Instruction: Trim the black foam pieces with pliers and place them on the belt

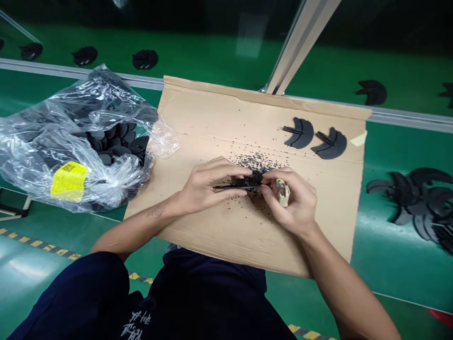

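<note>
My left hand [207, 186] is closed on a flat black plastic part [238, 185], held edge-on over a sheet of brown cardboard [212, 118]. My right hand [292, 200] is closed on a small tool with a pale taped handle [283, 192], its tip against the part's right end. Under and behind the hands lies a scatter of tiny black shavings [256, 163]. Two black crescent-shaped parts [300, 133] [331, 144] lie on the cardboard at the far right.
A clear plastic bag [78, 141] of black parts with a yellow label [69, 178] lies at the left. A heap of black parts [421, 198] sits on the green table at the right. Several black parts ride a green belt beyond a metal rail [406, 118].
</note>
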A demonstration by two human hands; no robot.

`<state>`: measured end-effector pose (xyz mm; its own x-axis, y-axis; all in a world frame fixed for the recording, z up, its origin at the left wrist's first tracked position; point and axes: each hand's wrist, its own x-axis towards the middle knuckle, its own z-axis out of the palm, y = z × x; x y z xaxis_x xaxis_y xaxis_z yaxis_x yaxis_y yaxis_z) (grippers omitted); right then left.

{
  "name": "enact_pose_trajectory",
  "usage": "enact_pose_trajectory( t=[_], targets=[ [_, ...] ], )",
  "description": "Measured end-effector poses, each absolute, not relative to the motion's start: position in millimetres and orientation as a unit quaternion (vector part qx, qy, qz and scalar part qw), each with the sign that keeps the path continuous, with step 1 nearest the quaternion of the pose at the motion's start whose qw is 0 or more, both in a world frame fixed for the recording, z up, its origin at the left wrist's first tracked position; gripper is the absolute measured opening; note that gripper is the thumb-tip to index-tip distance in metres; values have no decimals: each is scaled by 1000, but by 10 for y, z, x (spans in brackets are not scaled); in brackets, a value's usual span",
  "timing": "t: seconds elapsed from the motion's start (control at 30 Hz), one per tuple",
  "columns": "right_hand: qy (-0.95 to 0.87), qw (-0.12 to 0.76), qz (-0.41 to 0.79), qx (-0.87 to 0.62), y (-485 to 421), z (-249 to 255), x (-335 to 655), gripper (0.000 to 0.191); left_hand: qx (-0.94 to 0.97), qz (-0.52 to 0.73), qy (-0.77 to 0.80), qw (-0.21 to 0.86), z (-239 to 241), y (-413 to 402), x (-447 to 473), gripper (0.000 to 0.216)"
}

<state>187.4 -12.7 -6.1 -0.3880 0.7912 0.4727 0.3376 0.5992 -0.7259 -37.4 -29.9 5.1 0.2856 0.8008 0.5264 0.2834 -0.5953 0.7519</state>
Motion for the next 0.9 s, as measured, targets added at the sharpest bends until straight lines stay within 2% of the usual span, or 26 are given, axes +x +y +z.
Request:
enact_pose_trajectory(
  t=[0.2,0.37,0.7,0.8,0.9],
  targets=[
    [-869,322,148,-345,-80,-133,1899,14,771,452,357,271,36,-282,-403,23],
    [-877,314,118,-344,-78,-132,1921,10,773,449,351,278,-3,-282,-393,22],
    [-896,276,30,-346,-102,-60,1957,12,794,443,319,267,-3,-273,-414,21],
    [-891,278,47,-357,-126,-75,1941,14,795,444,317,265,1,-273,-406,20],
    [-877,295,122,-359,-126,-99,1941,19,791,443,331,261,13,-264,-401,21]
  ],
)
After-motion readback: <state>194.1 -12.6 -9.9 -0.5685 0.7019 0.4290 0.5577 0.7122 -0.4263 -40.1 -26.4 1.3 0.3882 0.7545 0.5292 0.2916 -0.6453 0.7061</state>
